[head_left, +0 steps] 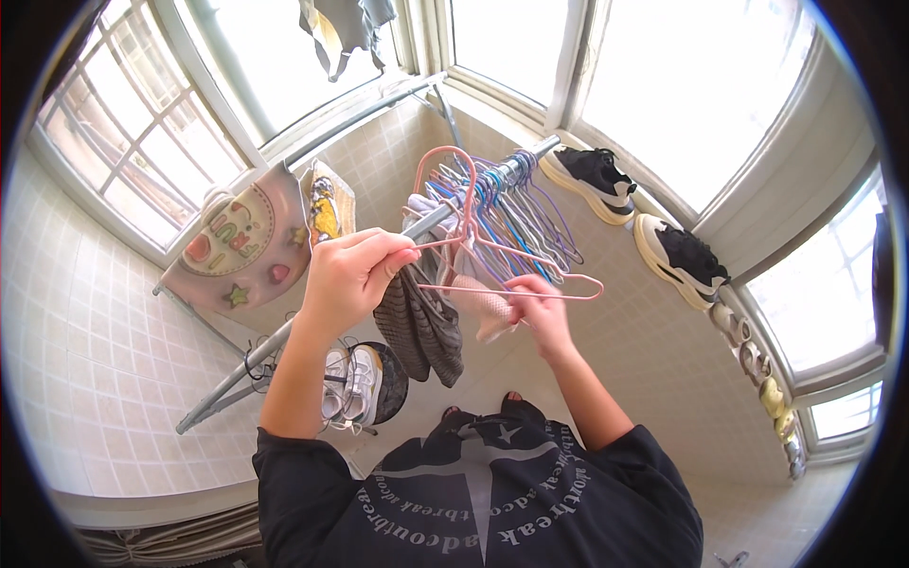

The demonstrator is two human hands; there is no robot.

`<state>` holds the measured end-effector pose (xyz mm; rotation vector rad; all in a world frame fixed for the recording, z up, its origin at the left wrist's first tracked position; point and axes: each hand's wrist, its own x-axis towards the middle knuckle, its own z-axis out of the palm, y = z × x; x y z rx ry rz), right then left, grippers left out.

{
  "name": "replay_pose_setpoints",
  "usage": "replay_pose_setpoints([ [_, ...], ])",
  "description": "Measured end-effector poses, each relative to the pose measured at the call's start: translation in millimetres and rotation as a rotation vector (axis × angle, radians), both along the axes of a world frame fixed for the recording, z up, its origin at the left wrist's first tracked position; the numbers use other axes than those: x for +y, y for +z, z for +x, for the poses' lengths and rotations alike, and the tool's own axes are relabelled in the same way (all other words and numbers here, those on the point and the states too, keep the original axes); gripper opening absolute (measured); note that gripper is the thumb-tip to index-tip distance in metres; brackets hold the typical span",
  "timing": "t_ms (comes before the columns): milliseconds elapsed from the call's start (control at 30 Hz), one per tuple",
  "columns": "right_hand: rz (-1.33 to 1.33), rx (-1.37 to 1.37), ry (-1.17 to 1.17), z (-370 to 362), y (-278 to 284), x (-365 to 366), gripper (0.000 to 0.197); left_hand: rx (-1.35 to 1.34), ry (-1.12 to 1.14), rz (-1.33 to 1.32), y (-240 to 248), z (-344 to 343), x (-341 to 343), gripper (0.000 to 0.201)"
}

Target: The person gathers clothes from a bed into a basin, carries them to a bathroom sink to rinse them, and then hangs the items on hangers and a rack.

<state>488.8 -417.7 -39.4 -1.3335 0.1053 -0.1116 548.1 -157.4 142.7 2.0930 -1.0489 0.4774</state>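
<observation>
My left hand (346, 276) is closed around the left end of a pink hanger (516, 252), whose hook rises above the metal rail. Under the hanger's lower bar, my right hand (543, 314) pinches a small pale pink textured cloth (481, 308). The cloth lies against the bar; whether it passes over it I cannot tell. A crumpled dark grey-brown ribbed cloth (417, 327) hangs just below and right of my left hand. What holds it up is hidden.
Several purple, blue and white hangers (521, 208) crowd the metal rail (241, 371). Black-and-white shoes (682, 256) line the right sill. White sneakers (360, 383) rest on a dark round stool (391, 383). A printed pinkish cloth (237, 248) hangs at left.
</observation>
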Motion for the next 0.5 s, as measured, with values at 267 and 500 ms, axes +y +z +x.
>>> replay_pose_setpoints([
  [267,0.171,0.381,0.333,23,-25,62,0.036,0.003,-0.031,-0.030,4,-6,0,0.009],
  [500,0.443,0.131,0.417,39,-31,53,0.024,0.028,0.012,-0.049,2,-4,15,0.011],
])
